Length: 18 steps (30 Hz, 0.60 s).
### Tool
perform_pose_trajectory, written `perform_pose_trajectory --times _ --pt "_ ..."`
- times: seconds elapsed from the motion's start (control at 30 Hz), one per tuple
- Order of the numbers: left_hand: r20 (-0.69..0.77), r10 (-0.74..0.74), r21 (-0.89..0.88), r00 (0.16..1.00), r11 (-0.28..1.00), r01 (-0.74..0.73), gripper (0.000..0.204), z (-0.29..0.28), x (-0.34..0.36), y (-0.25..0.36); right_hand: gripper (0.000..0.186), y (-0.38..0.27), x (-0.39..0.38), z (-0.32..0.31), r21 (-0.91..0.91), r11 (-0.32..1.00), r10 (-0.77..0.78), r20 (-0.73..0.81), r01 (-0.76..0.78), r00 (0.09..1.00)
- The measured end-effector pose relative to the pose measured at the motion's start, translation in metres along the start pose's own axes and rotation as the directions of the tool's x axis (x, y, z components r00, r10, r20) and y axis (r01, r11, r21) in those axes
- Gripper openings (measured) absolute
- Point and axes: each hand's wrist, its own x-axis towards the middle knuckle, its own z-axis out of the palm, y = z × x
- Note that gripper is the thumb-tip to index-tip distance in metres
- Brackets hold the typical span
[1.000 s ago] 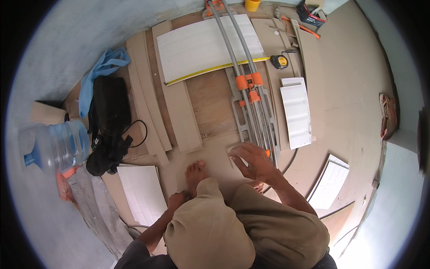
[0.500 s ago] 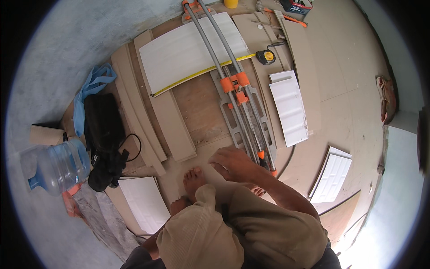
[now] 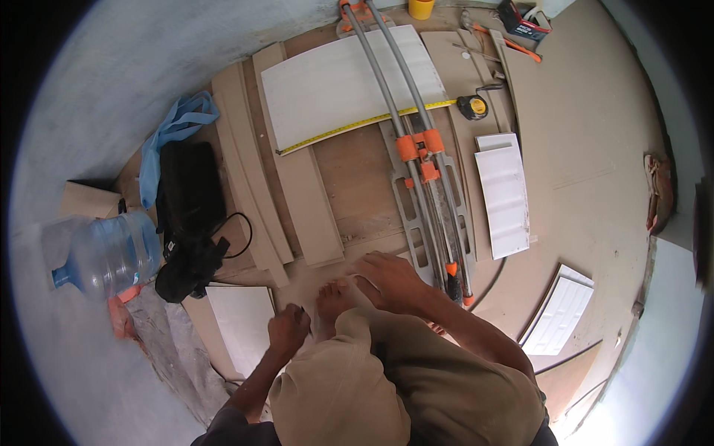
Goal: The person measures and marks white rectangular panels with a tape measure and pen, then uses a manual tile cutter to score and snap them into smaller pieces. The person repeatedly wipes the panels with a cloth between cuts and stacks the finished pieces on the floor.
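Note:
My left hand (image 3: 288, 329) is closed beside my left knee, with a small dark thing at its fingers that is too small to name. My right hand (image 3: 388, 282) is held above my bare foot (image 3: 336, 297), fingers apart and nothing visible in them. Nearest to it is the manual tile cutter (image 3: 430, 171), with twin steel rails and orange fittings. Under the rails lies a large white tile (image 3: 327, 89). A yellow tape measure (image 3: 472, 108) is drawn out along the tile's near edge, its case to the right of the cutter.
Cut white tiles (image 3: 502, 197) lie right of the cutter, with more (image 3: 559, 308) farther right and a white tile (image 3: 242, 327) at near left. Cardboard strips (image 3: 312, 208) cover the floor. A water jug (image 3: 111, 253), black bag (image 3: 192, 186) and hammer (image 3: 513, 41) lie around.
My left hand has come up into view beside my left knee, closed. My right hand stays above my foot, moved slightly. The whole view has shifted a little.

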Motion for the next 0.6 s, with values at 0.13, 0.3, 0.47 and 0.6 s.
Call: perform_pose_trajectory --times 0.13,0.3,0.47,0.6 --pt "-0.148 -0.01 -0.515 0.989 0.854 -0.069 0.027 -0.07 0.036 0.066 0.04 -0.025 0.015 -0.006 0.056 0.995 0.082 0.072 -0.087 0.994" --pt "0.044 0.084 -0.935 0.996 0.356 0.012 0.023 -0.08 0.089 0.115 0.042 -0.036 0.035 -0.022 0.147 0.986 0.068 0.061 -0.077 0.996" --pt "-0.024 0.186 -0.92 0.982 0.38 -0.094 0.022 -0.091 0.12 0.155 0.029 -0.014 0.027 -0.041 0.344 0.926 0.215 -0.136 -0.158 0.967" --pt "-0.58 0.039 -0.486 0.813 0.785 -0.384 0.021 -0.106 0.181 0.15 0.024 0.018 0.02 -0.078 0.554 0.831 0.246 -0.303 -0.04 0.921"
